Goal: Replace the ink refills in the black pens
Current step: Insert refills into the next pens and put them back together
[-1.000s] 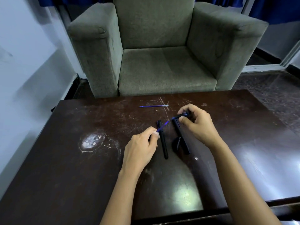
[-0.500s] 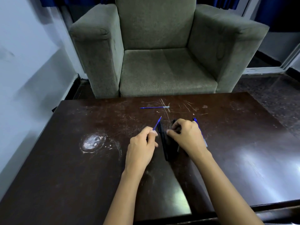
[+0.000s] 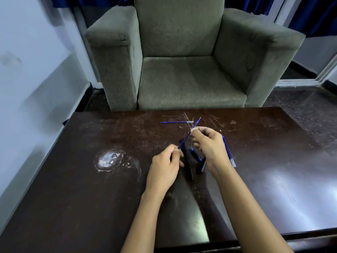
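My left hand [image 3: 165,166] pinches the lower end of a thin blue ink refill [image 3: 197,122] that slants up and to the right above the table. The fingertips of my right hand [image 3: 209,146] pinch the same refill near its middle. Between and under my hands lie black pens [image 3: 188,164] and pen parts [image 3: 198,156] on the dark table [image 3: 91,189]. A second blue refill [image 3: 228,152] lies just right of my right hand. A third refill [image 3: 176,122] lies flat farther back.
A grey-green armchair [image 3: 189,70] stands right behind the table's far edge. A pale wall runs along the left. A whitish scuff mark [image 3: 107,159] is on the table left of my hands. The near table edge is at the bottom of the view.
My right hand left the black pens on the table and rose to the refill held by my left hand. That refill now points higher and farther right.
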A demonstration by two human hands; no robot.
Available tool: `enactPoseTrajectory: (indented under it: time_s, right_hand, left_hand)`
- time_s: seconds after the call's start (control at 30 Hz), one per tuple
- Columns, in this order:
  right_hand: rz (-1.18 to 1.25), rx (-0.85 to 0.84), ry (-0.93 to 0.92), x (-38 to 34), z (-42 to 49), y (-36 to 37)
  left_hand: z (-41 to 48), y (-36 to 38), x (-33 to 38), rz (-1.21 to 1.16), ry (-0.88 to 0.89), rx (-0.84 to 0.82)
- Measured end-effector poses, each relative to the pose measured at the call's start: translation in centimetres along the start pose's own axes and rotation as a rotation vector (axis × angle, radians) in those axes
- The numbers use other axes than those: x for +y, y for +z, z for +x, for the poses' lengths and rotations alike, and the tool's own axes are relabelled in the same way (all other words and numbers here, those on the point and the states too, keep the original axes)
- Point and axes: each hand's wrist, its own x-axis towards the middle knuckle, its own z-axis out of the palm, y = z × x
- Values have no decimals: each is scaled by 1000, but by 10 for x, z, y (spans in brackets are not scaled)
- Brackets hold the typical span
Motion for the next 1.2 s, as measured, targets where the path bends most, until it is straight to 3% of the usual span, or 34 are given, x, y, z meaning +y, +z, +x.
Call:
enactPoseTrajectory:
  time_s: [0.13,0.3,0.37,0.47,0.63,0.93,1.2]
  right_hand:
    - [-31,-272,90,3,-7,5]
    - [79,-110,-63,-1,5,5]
    - [-123,-31,-216,-9,26,2]
    - [-732,-33,-393,-22,60,7]
    - [-1153,-139,-337,-5,94,25]
    - [-1165,-152,-398,15,126,33]
    - [-1206,-314,-396,13,142,38]
  left_hand:
    - [1,0,-2,-26,-1,18]
    - [1,-1,-3,-46,-14,34]
    - [1,-4,-4,-58,-20,50]
    - [1,-6,-6,-77,-18,85]
    - [3,-7,-8,-97,-27,103]
    - [4,-5,-8,-47,-19,96]
    - [4,-3,-8,-34,-15,83]
